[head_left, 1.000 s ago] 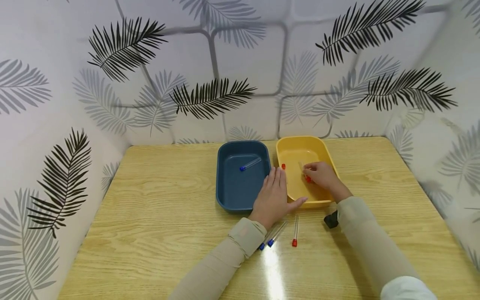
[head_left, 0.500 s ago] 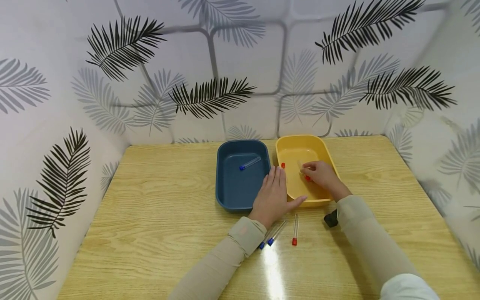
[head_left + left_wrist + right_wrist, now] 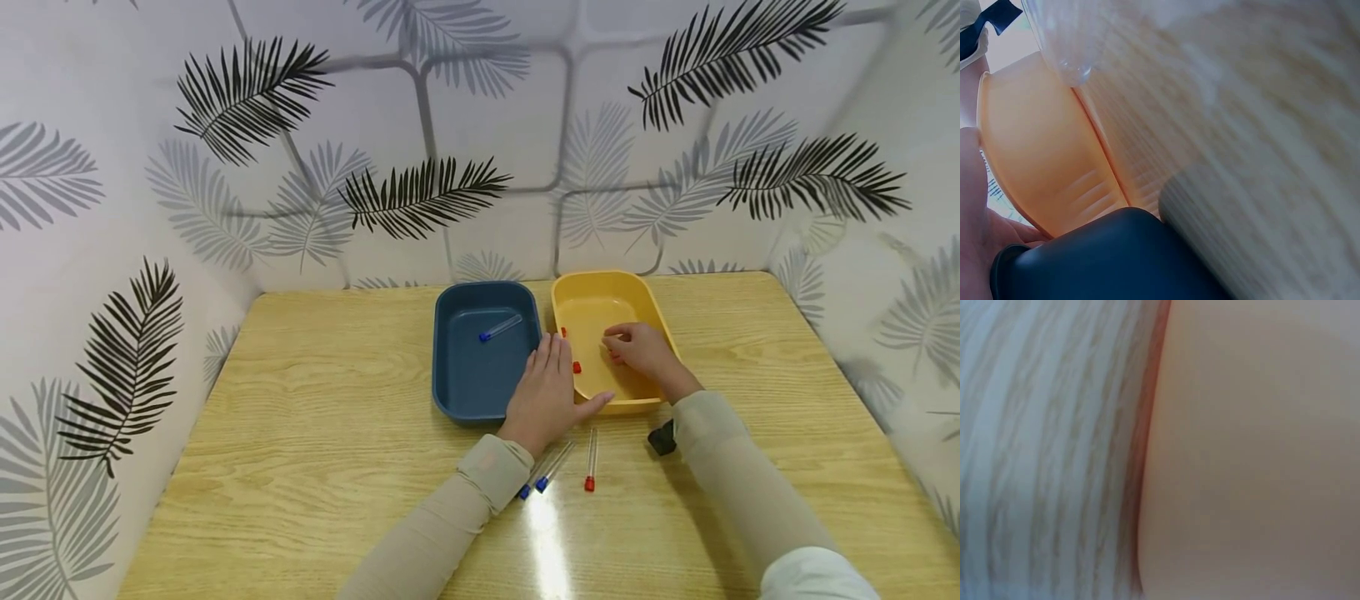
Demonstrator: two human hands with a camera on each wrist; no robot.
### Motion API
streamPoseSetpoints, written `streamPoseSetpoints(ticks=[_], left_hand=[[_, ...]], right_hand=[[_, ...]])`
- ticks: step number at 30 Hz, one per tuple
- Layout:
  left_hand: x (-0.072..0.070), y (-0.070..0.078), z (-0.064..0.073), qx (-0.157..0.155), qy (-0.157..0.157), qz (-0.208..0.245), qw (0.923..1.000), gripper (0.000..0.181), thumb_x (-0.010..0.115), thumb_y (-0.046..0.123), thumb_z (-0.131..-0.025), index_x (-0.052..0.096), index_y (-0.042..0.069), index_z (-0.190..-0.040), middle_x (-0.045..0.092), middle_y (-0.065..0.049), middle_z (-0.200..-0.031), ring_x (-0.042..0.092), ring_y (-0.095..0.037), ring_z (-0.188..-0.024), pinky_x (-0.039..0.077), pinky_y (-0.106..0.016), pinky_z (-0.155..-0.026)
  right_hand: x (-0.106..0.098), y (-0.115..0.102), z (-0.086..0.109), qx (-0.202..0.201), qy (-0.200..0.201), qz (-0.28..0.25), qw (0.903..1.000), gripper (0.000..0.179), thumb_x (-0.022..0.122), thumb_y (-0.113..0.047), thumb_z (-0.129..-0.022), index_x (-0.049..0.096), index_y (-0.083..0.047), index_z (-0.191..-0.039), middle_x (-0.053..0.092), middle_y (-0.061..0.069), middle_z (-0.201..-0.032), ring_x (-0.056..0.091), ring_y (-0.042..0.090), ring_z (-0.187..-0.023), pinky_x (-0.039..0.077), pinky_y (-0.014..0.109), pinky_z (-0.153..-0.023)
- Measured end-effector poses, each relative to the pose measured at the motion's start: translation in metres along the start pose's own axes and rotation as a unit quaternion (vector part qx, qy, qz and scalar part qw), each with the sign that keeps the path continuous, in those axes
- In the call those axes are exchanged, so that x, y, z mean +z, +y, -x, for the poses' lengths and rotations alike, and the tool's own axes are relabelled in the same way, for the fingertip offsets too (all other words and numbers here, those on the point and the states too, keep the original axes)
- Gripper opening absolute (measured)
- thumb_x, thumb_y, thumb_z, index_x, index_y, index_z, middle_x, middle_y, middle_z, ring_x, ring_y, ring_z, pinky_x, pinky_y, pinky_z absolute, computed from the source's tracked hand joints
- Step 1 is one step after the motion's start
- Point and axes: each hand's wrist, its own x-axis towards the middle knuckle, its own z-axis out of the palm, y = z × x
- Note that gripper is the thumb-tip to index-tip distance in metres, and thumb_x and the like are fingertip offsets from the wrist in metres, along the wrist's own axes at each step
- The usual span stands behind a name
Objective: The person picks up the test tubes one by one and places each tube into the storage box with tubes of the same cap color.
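My left hand [image 3: 543, 398] lies with straight fingers over the adjoining rims of the dark blue bin [image 3: 472, 379] and the yellow bin [image 3: 603, 304], its thumb along the yellow front rim. Inside the yellow bin, my right hand [image 3: 643, 348] hangs low with loosely bent fingers and no tube visible in them. Left of those fingers, a red cap [image 3: 577, 367] shows beside my left hand, and another red cap [image 3: 564, 332] sits by the left wall; their tubes hardly show. One blue-capped test tube [image 3: 502, 327] lies in the blue bin.
In front of the bins, a red-capped test tube [image 3: 591, 462] and two blue-capped tubes lie on the wooden table [image 3: 315, 392], one blue-capped tube [image 3: 553, 468] partly under my left sleeve. A black object [image 3: 662, 438] is beside my right sleeve. Patterned walls enclose the table.
The red-capped test tube pinched in my right hand has been let go and now lies farther left in the yellow bin. My left hand has stayed in place.
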Motion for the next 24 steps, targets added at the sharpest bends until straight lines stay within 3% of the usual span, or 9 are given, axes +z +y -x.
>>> streamPoseSetpoints(ticks=[24], left_hand=[[0.0014,0.0002,0.0002,-0.005,-0.004,0.002,1.0,0.106,0.018,0.081,-0.078,0.018,0.001,-0.147,0.017,-0.013,-0.153,0.009,-0.024,-0.141,0.014,-0.037,-0.111]], right_hand=[[0.0017,0.0024,-0.0002,-0.02,0.009,-0.006,0.9997,0.031,0.049,-0.013,-0.096,0.059,0.009,-0.115,0.063,0.019,-0.091,0.063,0.021,-0.074,0.054,0.03,-0.069]])
